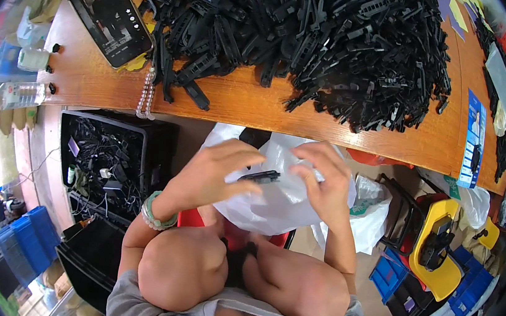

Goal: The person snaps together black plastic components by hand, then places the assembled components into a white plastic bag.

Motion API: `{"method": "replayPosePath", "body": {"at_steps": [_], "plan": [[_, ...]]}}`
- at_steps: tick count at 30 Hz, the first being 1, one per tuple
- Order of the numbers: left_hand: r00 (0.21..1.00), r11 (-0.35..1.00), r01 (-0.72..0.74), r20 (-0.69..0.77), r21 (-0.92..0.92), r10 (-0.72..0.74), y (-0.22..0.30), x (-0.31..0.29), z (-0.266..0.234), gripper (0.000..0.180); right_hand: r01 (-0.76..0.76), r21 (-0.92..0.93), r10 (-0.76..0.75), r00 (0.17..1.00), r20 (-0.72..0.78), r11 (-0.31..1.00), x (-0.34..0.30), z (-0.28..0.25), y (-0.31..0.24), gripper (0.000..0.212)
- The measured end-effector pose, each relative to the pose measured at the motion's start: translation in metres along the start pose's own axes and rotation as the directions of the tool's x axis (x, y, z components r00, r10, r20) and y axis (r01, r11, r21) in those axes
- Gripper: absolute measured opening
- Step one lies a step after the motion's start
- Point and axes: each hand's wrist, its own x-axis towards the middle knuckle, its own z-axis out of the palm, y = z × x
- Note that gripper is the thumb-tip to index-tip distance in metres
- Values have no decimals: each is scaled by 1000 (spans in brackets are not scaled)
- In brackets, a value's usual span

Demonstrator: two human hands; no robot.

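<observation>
Both my hands are held over a white plastic bag (259, 212) that hangs between my knees, below the table edge. My left hand (217, 169) has its fingers apart and a beaded bracelet at the wrist. Opposite it, my right hand (325, 182) is open too, thumb and fingers spread. Between them is a small black plastic part (261, 176), over the bag's mouth and apart from the right hand. It lies close to the left fingertips, but neither hand grips it. Whether it is in the air or resting on the bag I cannot tell.
A large heap of black plastic parts (317, 34) covers the wooden table (234, 103). A phone (112, 16) and a pearl string (147, 93) lie to its left. Below left stands a black crate (109, 160) of parts and cables. At right is a yellow chair (440, 267).
</observation>
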Motion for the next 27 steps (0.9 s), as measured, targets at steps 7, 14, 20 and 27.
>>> {"method": "replayPosePath", "body": {"at_steps": [7, 14, 20, 27], "plan": [[920, 834, 110, -374, 541, 121, -17, 45, -45, 18, 98, -611, -179, 981, -72, 786, 53, 19, 19, 34], [984, 485, -58, -32, 873, 176, -36, 92, -66, 32, 190, -527, -344, 915, -210, 828, 61, 27, 24, 27], [967, 410, -154, 52, 899, 249, -47, 102, -56, 23, 235, -560, -382, 910, -159, 794, 70, 22, 24, 24], [894, 550, -66, -196, 833, 403, -50, 96, -47, 24, 219, -589, -292, 956, -30, 778, 89, 19, 13, 22]]}}
